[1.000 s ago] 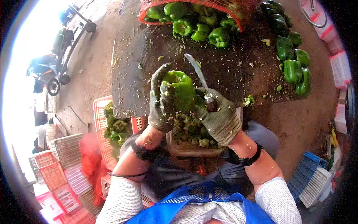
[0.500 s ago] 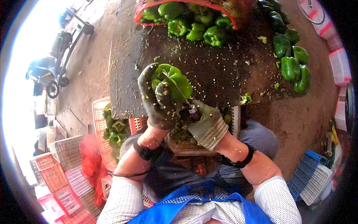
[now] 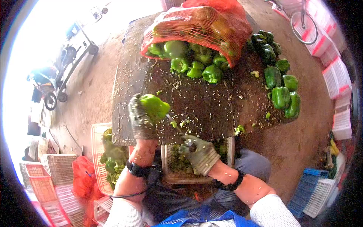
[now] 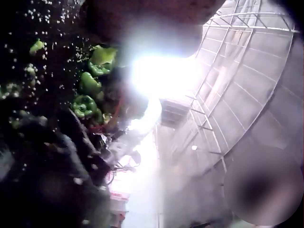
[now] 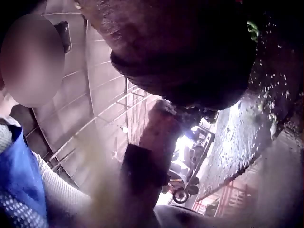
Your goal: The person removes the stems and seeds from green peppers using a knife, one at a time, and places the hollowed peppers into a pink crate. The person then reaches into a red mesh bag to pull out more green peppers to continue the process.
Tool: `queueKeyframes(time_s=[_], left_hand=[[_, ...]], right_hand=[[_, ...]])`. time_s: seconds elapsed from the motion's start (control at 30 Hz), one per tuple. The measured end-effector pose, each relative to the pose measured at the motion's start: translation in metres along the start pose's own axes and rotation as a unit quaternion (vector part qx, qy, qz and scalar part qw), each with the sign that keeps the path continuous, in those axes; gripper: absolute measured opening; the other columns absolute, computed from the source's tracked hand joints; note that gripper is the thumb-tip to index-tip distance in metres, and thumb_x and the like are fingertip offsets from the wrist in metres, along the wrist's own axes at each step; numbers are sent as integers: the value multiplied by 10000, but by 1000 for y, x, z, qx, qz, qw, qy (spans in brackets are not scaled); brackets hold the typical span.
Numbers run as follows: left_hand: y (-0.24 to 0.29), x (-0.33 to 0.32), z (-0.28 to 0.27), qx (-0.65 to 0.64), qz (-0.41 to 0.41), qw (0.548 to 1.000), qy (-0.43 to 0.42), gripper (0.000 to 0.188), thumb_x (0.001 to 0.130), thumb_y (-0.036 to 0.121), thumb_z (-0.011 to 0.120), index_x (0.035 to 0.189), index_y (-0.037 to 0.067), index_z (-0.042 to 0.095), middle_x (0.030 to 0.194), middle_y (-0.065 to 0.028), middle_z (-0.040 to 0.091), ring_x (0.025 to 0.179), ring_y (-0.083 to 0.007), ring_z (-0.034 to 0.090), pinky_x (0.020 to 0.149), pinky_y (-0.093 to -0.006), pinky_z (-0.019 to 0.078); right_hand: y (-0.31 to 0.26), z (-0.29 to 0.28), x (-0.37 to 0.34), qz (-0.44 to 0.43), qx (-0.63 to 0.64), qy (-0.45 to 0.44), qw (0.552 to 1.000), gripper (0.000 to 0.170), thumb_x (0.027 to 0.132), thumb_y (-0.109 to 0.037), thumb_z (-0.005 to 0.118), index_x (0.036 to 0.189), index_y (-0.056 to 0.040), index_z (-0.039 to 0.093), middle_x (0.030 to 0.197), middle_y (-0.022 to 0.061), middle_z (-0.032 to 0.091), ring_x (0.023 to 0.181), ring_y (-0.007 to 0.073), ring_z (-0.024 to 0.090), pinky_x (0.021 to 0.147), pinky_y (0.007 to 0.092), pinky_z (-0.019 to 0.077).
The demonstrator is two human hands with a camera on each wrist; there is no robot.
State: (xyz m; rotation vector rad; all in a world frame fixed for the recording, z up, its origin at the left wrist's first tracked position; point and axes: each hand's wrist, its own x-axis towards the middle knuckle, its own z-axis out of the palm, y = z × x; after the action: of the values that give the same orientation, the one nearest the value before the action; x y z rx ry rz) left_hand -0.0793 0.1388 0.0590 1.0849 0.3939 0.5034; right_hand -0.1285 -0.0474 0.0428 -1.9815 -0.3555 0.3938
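Head view: above the table's [image 3: 181,125] near-left corner, the gloved left hand [image 3: 140,118] grips a green bell pepper [image 3: 154,107]; beyond the table's near edge, the gloved right hand's [image 3: 199,153] fingers curl round a knife [image 3: 174,126]. Left wrist view: green peppers [image 4: 89,85], scattered seeds.

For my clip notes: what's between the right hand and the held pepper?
In the head view, the knife blade and green scraps lie between right hand and pepper.

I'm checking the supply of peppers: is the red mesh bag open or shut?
Open: green peppers show uncovered at the mouth of the red mesh bag.
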Motion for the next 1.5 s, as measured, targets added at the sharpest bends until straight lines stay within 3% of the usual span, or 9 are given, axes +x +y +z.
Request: queueKeyframes(time_s=[0.17,0.37,0.53,0.73,0.83,0.9,1.03,1.23,1.5], left_hand=[[-35,-15,-7,-30,-155,983,-96,466,957,428,545,1291,122,438,1104,-60,556,953,-169,569,801,-341,531],[-29,-52,11,210,61,952,-216,625,945,386,540,1392,-4,342,1244,-150,516,1099,-237,533,952,-349,447],[-20,-80,28,25,-25,954,-298,732,899,53,626,1494,52,201,1379,-131,459,1203,-209,496,1037,-343,410],[6,-59,24,158,-159,923,-313,574,814,-81,642,1354,17,475,1292,-122,564,1128,-176,571,965,-324,493],[28,-37,5,133,-278,895,-322,451,795,7,743,1222,-4,597,1134,-69,659,1029,-119,595,919,-284,498],[31,-25,-9,265,-159,867,-392,356,834,125,737,1150,3,627,1043,-31,676,927,-103,613,843,-276,519],[6,-25,-6,41,-297,913,-275,207,902,182,659,1046,40,618,922,-16,657,808,-105,612,728,-270,526],[-12,-29,-12,27,-285,907,-310,245,877,189,682,1064,53,600,944,-30,654,826,-120,622,734,-272,534],[7,-41,16,162,-293,866,-371,346,925,261,629,1170,17,619,1101,-22,660,938,-106,620,827,-282,519]], right_hand=[[-21,-28,10,44,95,18,994,383,864,-163,695,1208,-26,599,826,13,660,690,54,506,633,244,465],[-13,-40,13,-13,66,61,996,487,817,-196,768,1232,-22,582,978,38,691,839,56,592,749,232,507],[-16,-49,17,-48,131,48,989,420,865,-163,665,1243,-31,537,1112,130,670,1010,222,653,873,337,514],[-24,-58,13,9,111,75,991,417,755,-26,723,1157,-16,616,989,55,699,898,103,641,801,276,525],[-13,-57,13,-13,121,51,991,378,757,-1,702,1128,-12,630,994,55,703,895,96,643,798,268,525],[-5,-56,16,-9,162,40,986,370,744,-74,749,1095,-38,642,989,86,710,906,163,674,819,301,538],[-3,-60,18,13,129,44,991,320,744,-102,757,1045,-51,665,973,76,713,883,152,674,805,296,534],[-12,-60,20,8,75,136,988,314,776,-33,740,1076,-11,648,968,49,705,868,91,638,794,248,509],[-9,-47,16,-143,-146,171,964,340,845,-45,634,1181,-87,607,1047,137,680,936,256,670,807,336,526]])
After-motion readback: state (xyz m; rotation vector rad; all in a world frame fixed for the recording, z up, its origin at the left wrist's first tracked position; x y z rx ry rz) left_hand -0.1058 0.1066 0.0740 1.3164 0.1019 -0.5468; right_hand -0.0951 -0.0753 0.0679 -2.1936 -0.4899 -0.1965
